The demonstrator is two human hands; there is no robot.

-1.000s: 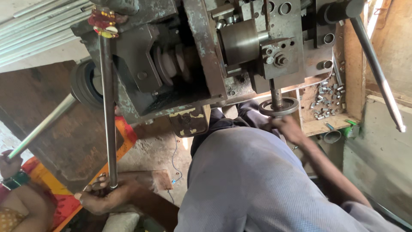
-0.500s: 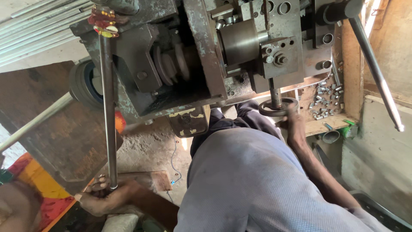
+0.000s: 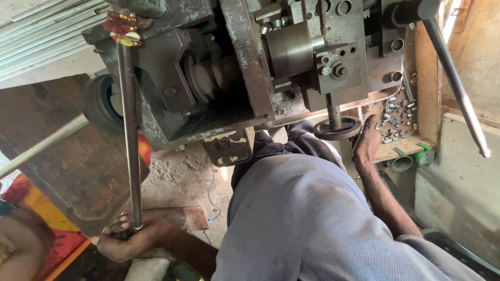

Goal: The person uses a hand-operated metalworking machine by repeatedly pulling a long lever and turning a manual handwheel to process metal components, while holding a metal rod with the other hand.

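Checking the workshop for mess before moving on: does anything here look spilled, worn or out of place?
Small metal pieces lie loose in a heap on the wooden shelf beside the right hand, as if dumped there. The machine has chipped, flaking paint. Nothing else stands out.

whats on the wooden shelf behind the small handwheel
A heap of small metal cylinder pieces lies on the wooden shelf, beside the handwheel. The right hand rests at the handwheel and covers part of the shelf, so anything under it is hidden.

Bare concrete floor (image 3: 179, 174) open between long steel lever rod (image 3: 129, 140) and grey-shirted torso (image 3: 307, 224); heavy grey machine body (image 3: 234, 67) blocks above.
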